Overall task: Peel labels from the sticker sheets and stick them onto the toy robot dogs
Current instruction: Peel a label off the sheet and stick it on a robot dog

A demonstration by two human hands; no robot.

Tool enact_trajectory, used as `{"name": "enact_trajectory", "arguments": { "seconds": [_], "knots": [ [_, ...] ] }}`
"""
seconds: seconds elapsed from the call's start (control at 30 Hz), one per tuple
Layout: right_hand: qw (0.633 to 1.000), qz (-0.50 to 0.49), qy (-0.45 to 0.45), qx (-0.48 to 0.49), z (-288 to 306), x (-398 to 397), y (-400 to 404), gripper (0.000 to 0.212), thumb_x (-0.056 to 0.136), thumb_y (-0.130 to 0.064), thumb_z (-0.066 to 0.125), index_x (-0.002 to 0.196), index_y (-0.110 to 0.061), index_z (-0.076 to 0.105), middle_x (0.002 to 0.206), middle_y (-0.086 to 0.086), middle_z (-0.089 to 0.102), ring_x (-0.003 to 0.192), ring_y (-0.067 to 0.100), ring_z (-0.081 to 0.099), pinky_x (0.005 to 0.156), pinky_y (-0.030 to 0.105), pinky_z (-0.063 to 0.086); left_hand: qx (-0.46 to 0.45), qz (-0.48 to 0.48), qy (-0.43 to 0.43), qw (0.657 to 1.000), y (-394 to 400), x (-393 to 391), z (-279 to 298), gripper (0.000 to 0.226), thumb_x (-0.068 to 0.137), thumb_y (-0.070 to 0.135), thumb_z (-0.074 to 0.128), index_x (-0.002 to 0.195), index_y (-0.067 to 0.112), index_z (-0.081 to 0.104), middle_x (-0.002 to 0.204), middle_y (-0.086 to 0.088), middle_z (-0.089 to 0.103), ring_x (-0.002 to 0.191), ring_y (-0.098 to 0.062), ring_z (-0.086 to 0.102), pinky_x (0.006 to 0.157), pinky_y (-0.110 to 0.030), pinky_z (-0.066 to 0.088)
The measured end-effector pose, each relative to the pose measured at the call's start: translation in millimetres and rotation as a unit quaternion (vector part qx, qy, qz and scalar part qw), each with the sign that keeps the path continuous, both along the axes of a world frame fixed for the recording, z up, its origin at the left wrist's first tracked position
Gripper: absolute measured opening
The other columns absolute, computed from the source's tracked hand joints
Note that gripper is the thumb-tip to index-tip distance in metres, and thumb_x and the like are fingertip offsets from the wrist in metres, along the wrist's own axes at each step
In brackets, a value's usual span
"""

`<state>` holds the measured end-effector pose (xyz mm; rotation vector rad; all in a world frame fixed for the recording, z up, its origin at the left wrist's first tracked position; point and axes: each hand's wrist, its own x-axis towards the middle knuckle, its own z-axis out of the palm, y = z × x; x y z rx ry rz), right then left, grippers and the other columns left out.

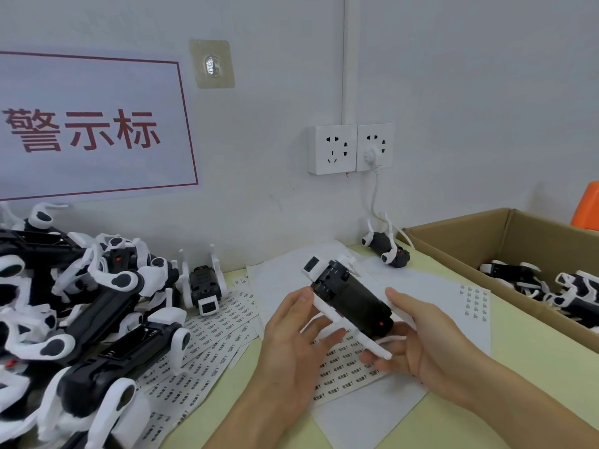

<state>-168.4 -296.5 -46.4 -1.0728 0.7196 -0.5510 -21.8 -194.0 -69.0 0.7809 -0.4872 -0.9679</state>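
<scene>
The fingers (324,335) of the left hand (291,345) lie nearly straight, reaching rightward beneath a white leg of the black-and-white plastic toy robot dog (348,299), with the thumb laid along that leg near its top; the forearm rises from the bottom centre of the frame. The right hand (431,345) curls around the dog's rear end, thumb on the upper right side and fingers tucked underneath, its forearm entering from the lower right corner. The dog is held tilted above the centre of the frame, its white head pointing up and left.

Below the hands, white sticker sheets (220,322) printed with rows of small black labels lie fanned on the pale green tabletop (518,351). A heap of similar toy dogs (81,303) fills the lower left. At right, a brown cardboard box (453,244) holds more dogs. One dog (387,251) lies by the wall, below white wall sockets (350,149).
</scene>
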Motion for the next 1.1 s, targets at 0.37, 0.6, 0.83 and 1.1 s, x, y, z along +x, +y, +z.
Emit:
{"name": "enact_trajectory", "arguments": {
  "seconds": [0.37, 0.6, 0.83, 1.1],
  "knots": [
    [0.968, -0.089, -0.032, -0.233, -5.5, -0.9, -2.3, 0.018, 0.087, -0.034, 0.071, 0.099, -0.025, 0.062, 0.114, 0.011, 0.063, 0.097, 0.029, 0.071, 0.089, 0.054, 0.057, 0.043, 0.023, 0.085, 0.995, -1.2, -0.1, 4.0, 0.053, 0.076, 0.053, 0.068, 0.11, 0.012, 0.072, 0.106, -0.016, 0.075, 0.098, -0.038, 0.073, 0.069, -0.044, 0.061],
    [0.892, -0.024, -0.003, -0.451, -15.5, -3.6, 3.1, 0.045, 0.078, -0.024, 0.079, 0.111, -0.032, 0.05, 0.121, 0.011, 0.058, 0.12, 0.021, 0.058, 0.097, 0.04, 0.053, 0.041, 0.02, 0.087, 0.995, 0.3, -0.1, 3.2, 0.054, 0.078, 0.036, 0.075, 0.123, 0.008, 0.064, 0.12, -0.017, 0.071, 0.096, -0.033, 0.074, 0.073, -0.039, 0.062],
    [0.874, -0.021, -0.013, -0.486, -16.4, -4.5, -0.2, 0.051, 0.072, -0.029, 0.079, 0.111, -0.032, 0.048, 0.119, 0.011, 0.058, 0.121, 0.021, 0.058, 0.099, 0.04, 0.054, 0.021, 0.021, 0.081, 0.996, 0.6, 2.8, -0.5, 0.033, 0.068, 0.031, 0.081, 0.096, 0.013, 0.078, 0.102, -0.016, 0.075, 0.09, -0.036, 0.074, 0.067, -0.037, 0.062],
    [0.888, -0.051, -0.029, -0.457, -12.4, -3.9, -2.8, 0.04, 0.077, -0.037, 0.076, 0.112, -0.036, 0.055, 0.116, -0.001, 0.066, 0.107, 0.021, 0.066, 0.088, 0.039, 0.058, 0.046, 0.021, 0.068, 0.996, 0.0, 1.5, 2.0, 0.034, 0.06, 0.042, 0.082, 0.082, 0.017, 0.082, 0.105, -0.013, 0.076, 0.098, -0.034, 0.074, 0.077, -0.043, 0.056]
  ]
}}
